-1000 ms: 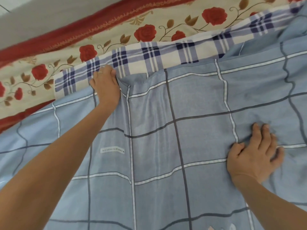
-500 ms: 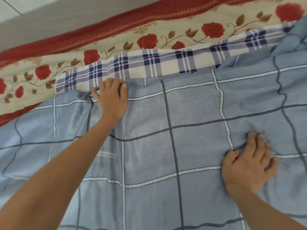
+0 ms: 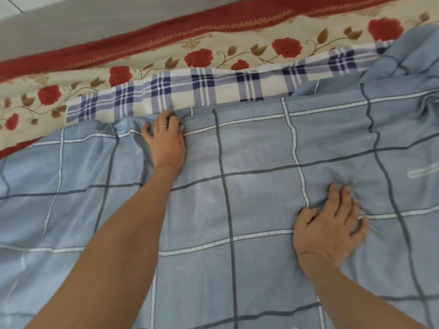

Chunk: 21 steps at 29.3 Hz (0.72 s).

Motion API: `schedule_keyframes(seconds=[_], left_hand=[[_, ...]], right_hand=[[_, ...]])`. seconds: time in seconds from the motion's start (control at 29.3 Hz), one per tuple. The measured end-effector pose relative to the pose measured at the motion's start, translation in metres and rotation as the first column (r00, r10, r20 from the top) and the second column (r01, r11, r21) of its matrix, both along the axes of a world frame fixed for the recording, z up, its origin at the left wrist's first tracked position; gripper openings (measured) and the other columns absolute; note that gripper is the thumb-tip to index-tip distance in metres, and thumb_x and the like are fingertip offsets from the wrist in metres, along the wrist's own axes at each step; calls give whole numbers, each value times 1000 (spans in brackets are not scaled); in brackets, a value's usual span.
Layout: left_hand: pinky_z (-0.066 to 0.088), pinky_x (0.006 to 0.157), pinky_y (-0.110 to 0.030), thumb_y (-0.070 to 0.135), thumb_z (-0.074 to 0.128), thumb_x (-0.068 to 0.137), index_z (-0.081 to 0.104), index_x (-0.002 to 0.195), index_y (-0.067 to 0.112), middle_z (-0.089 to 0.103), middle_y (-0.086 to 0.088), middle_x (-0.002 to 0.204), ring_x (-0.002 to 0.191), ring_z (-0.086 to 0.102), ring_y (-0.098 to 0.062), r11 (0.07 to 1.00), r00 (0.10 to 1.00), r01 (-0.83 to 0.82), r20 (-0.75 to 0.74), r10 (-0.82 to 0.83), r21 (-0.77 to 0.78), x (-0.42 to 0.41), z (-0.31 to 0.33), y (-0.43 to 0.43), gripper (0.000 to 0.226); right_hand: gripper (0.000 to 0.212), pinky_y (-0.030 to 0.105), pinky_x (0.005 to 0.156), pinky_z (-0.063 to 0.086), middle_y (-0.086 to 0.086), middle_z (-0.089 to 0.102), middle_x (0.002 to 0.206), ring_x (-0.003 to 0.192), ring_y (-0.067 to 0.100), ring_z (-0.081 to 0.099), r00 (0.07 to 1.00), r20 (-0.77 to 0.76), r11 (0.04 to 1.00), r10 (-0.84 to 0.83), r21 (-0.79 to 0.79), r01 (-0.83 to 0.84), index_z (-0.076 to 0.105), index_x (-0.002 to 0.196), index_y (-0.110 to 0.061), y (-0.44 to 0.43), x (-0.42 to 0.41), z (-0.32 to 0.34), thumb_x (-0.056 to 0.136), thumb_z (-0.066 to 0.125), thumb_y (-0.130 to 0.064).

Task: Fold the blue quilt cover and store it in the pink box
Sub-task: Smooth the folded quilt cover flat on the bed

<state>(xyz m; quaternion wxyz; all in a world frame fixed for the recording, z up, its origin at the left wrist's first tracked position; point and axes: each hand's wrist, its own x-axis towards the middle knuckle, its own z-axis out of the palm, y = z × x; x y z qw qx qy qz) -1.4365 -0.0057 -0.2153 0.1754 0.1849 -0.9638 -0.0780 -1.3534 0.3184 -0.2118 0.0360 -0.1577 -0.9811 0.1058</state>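
The blue quilt cover (image 3: 249, 205) fills the lower frame. At lower right, the right hand (image 3: 330, 229) presses flat on it, fingers spread. Farther up, left of centre, the left hand (image 3: 166, 141) curls its fingers round the cover's far edge, against plaid fabric (image 3: 213, 91) below a rose-printed sheet (image 3: 147, 60).

You get no legible text here: one small white label strip (image 3: 424, 171) on the blue quilt cover (image 3: 256, 162), far right, possibly printed, too blurred to read.
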Motion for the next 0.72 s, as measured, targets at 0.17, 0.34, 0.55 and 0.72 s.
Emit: schedule_keyframes(seconds=[0.17,0.34,0.55,0.72], left_hand=[[20,106,-57,21,44,96,58,103,9,51,-11,130,120,48,-28,1000,1000,11,-14,-11,-14,-1,0,2,20],[16,107,-55,18,39,97,56,101,11,53,-8,125,109,53,-25,1000,998,-14,-55,13,-15,-4,13,7,20],[24,97,-39,16,37,97,54,91,16,58,-5,102,97,53,-25,973,999,-48,-14,52,226,-40,36,4,18],[19,109,-46,25,43,95,60,101,13,52,-3,124,114,46,-21,997,999,37,-7,-37,68,-33,9,6,21]], right_hand=[[67,50,113,10,10,32,153,138,32,30,1000,10,1000,-7,-3,7,34,145,-14,1,0,0,81,32,-31],[67,50,114,10,10,32,153,139,31,28,1000,-14,999,-5,-33,4,34,145,-14,3,-1,1,81,30,-32],[65,48,114,8,11,32,153,139,31,28,1000,-26,1000,-6,-30,5,35,145,-14,2,2,-3,82,33,-30],[65,50,114,10,11,33,152,139,31,29,999,-37,999,-11,-31,10,35,144,-14,2,1,-4,82,35,-30]])
